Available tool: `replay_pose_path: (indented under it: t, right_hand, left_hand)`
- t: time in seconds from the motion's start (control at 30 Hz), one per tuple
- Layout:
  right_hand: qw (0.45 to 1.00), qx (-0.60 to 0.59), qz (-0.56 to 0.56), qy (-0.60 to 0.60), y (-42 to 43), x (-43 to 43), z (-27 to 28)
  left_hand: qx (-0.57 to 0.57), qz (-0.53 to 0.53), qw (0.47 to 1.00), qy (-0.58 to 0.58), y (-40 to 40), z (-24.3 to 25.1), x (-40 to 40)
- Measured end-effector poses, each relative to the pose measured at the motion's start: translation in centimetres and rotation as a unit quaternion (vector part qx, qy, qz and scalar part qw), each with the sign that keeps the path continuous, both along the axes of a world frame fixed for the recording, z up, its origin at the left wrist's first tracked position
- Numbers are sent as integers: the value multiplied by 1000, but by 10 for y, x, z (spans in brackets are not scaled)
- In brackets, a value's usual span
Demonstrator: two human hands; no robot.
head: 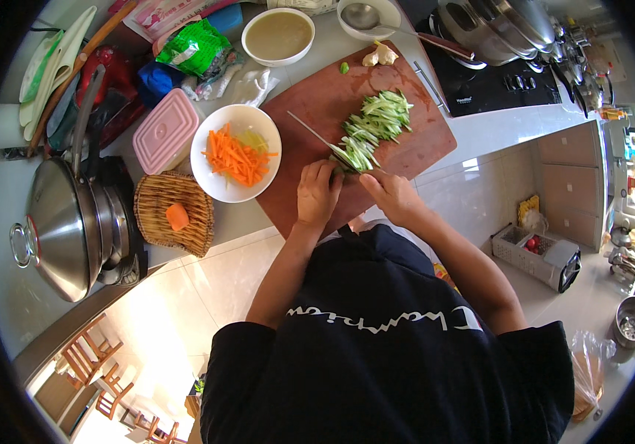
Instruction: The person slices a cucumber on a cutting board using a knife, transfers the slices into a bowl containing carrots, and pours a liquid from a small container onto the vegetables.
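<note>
On a reddish-brown cutting board [428, 125], my left hand [317, 191] presses with bent fingers on the uncut end of a green vegetable, mostly hidden beneath it. My right hand [392, 194] grips a kitchen knife [312, 130], whose blade points away to the upper left beside my left fingertips. Just beyond the blade lie green vegetable strips [378, 119], in a pile running to the upper right. A piece of ginger [381, 54] and a small green end piece [344, 67] rest near the board's far edge. Left of the board, a white bowl [200, 161] holds orange carrot strips [237, 158] and paler strips.
A wicker basket [151, 194] with a carrot piece stands at the left, near a pink-lidded container [166, 130] and a steel wok [62, 227]. A bowl of cloudy liquid [278, 36] and a bowl with a ladle are beyond the board. The cooktop [495, 89] is at right.
</note>
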State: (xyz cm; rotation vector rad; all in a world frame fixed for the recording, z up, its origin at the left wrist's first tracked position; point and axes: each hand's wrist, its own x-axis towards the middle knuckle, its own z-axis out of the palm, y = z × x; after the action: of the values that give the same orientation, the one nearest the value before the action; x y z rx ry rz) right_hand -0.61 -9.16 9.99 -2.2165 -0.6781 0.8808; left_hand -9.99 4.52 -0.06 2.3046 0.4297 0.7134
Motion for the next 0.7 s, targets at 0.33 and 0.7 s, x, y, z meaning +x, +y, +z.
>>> replay_pose_path:
  t: [0.33, 0.7]
  right_hand:
    - [999, -28, 12, 10, 3, 0, -4]
    - [999, 24, 23, -29, -4, -6, -11]
  left_hand:
    - [14, -25, 1000, 3, 3, -2, -4]
    - [17, -69, 997, 21, 9, -3, -13]
